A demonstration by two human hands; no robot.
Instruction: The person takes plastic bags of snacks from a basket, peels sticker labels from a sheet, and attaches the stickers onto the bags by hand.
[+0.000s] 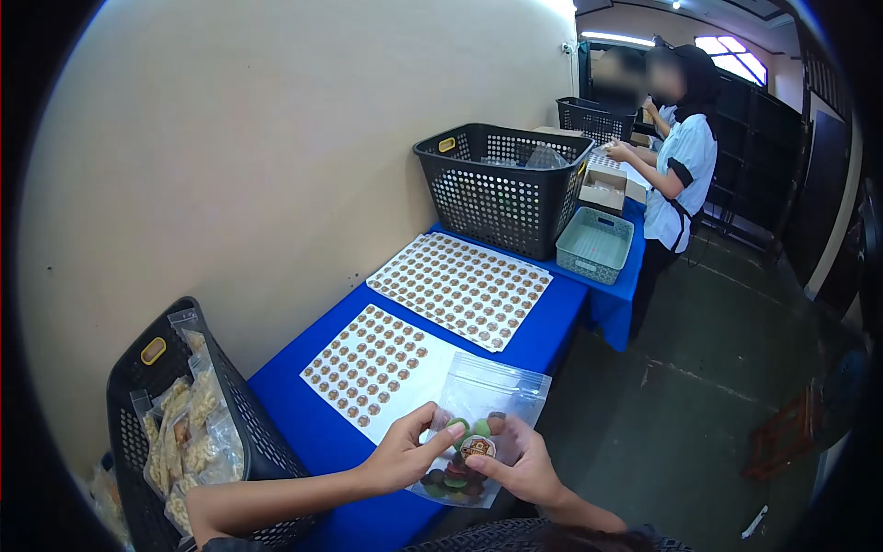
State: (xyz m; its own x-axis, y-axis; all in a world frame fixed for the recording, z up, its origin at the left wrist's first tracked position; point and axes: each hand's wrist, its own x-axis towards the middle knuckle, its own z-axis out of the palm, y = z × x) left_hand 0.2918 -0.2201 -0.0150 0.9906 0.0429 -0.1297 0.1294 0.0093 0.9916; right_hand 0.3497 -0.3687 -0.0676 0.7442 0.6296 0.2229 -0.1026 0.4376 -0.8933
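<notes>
A clear zip-top plastic bag [497, 385] holds green, brown and dark red pieces, their exact kind unclear. My left hand [409, 448] grips the bag's left side, thumb on the front. On the right side, my right hand [526, 467] is closed round the bag, its thumb against a round brown sticker [477, 448] on the bag's front. The fingers behind the bag are partly hidden. Just beyond my hands lies a partly used sticker sheet [441, 354] with a bare white area. Farther back is a stack of fuller sticker sheets [460, 287].
A black basket [267, 442] of filled bags stands at left. A large black basket [497, 198] and a green basket [593, 267] stand beyond the sheets on blue-covered tables [308, 354]. A person in a light shirt [685, 166] works at the far table. A red stool [784, 431] is at right.
</notes>
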